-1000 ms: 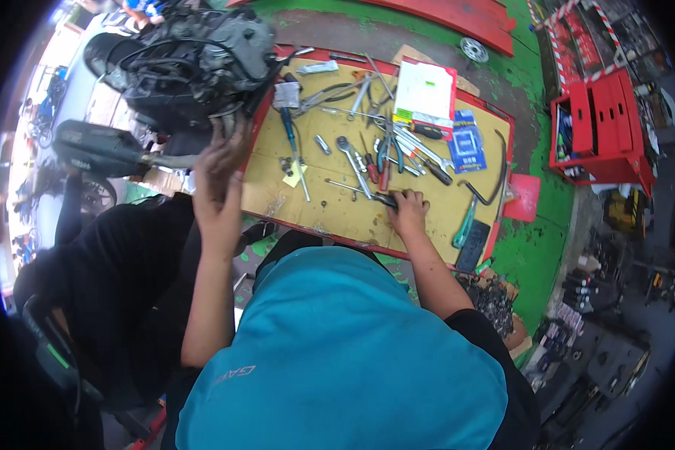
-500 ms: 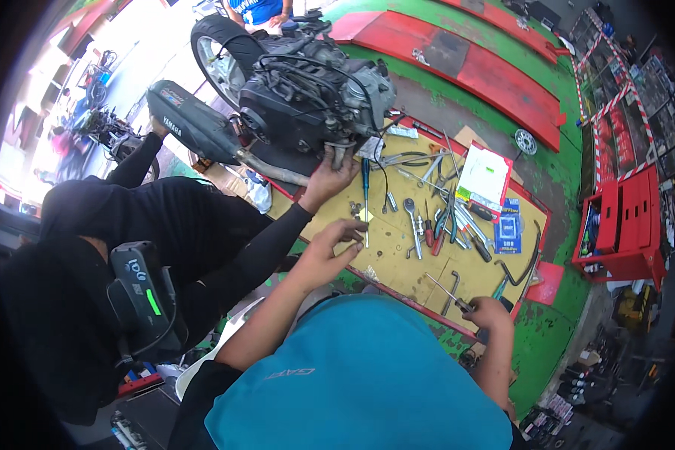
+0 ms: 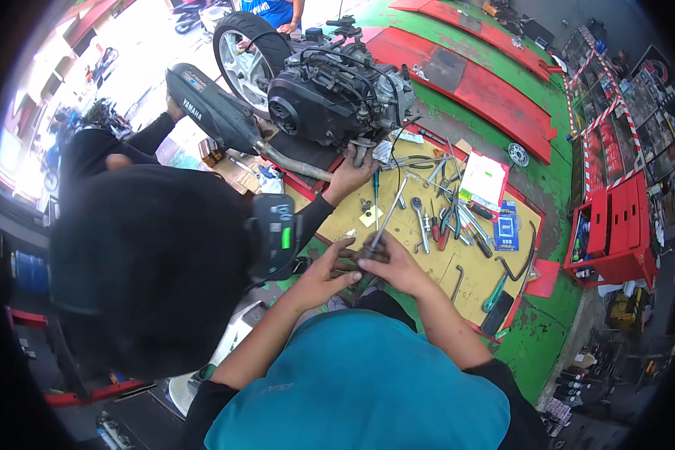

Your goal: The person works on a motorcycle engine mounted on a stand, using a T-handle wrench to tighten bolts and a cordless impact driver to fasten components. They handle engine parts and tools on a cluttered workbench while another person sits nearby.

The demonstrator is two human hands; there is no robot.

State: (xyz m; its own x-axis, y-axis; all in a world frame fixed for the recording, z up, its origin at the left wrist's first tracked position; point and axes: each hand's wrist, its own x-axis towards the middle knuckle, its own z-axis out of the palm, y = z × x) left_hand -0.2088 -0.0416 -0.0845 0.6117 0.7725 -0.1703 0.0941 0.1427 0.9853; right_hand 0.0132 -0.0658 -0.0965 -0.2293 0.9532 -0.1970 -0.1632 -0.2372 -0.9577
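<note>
My right hand (image 3: 392, 264) is closed around the dark handle of a long-shafted screwdriver (image 3: 391, 213), its metal shaft pointing up and away over the work board. My left hand (image 3: 327, 270) is just beside it, fingers spread toward the handle; whether they touch it is unclear. Ahead of both hands, a co-worker's hand (image 3: 352, 177) grips the end of an exhaust pipe (image 3: 296, 160) beneath the scooter engine (image 3: 319, 97). That person's other hand (image 3: 175, 107) supports the black muffler (image 3: 210, 107).
On the yellow-topped board (image 3: 405, 281) lie a ratchet (image 3: 420, 217), pliers, screwdrivers, wrenches and a phone (image 3: 497, 313). A co-worker's black-capped head (image 3: 157, 262) fills the near left. The red tool cabinet (image 3: 611, 232) stands right; red ramps (image 3: 472, 90) lie beyond.
My right hand has swung left from the board's right side with the screwdriver, meeting my left hand. The co-worker's head has moved right, closer to my arm, and my view has shifted.
</note>
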